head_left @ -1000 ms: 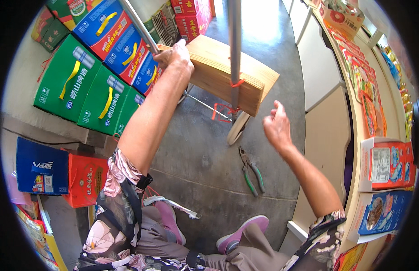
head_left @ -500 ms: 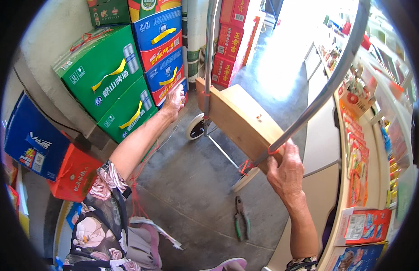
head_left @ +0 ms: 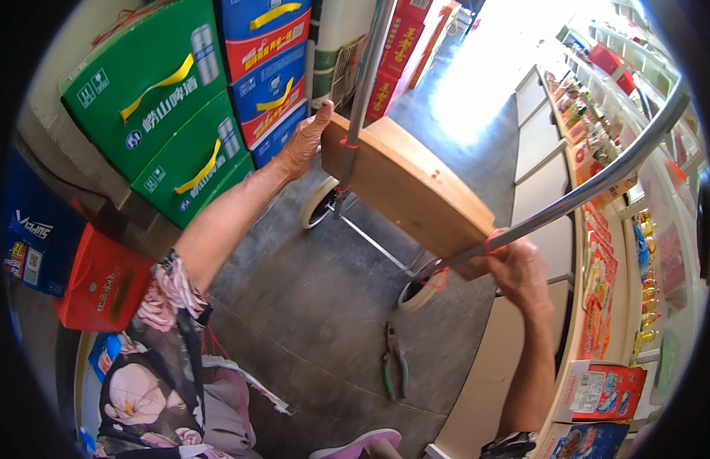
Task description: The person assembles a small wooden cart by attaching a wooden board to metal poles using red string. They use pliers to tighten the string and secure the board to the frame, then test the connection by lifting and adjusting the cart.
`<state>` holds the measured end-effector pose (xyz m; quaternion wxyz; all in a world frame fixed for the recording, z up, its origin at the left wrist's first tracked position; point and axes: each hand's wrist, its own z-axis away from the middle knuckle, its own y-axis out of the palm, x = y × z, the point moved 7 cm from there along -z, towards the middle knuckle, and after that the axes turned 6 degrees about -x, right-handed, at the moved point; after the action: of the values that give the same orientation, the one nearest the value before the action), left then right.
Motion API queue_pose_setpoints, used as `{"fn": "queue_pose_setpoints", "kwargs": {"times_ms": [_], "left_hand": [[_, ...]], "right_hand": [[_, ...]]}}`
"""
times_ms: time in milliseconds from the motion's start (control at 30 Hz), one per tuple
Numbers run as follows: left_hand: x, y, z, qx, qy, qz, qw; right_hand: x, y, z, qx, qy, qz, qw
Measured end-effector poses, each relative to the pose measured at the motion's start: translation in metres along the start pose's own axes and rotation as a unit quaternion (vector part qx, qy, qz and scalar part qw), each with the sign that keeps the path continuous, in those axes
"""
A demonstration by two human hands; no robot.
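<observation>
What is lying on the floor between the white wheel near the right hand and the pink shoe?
In the head view, a pair of green-handled pliers lies on the grey floor between the white wheel and the pink shoe.
</observation>
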<state>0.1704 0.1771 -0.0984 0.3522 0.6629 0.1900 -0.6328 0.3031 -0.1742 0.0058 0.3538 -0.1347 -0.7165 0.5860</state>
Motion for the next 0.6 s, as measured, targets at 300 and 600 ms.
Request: {"fn": "queue_pose_setpoints", "kwargs": {"times_ms": [300,600], "left_hand": [[-0.013,-0.013,0.056,0.073,0.063,-0.151,0.984],[-0.014,-0.016,0.081,0.019,0.072,-0.152,0.986]], "right_hand": [[-0.002,0.0,-0.032,-0.184,-0.083,-0.001,0.979],[-0.049,0.007,-0.046,-0.122,0.028,-0.358,0.925]]}}
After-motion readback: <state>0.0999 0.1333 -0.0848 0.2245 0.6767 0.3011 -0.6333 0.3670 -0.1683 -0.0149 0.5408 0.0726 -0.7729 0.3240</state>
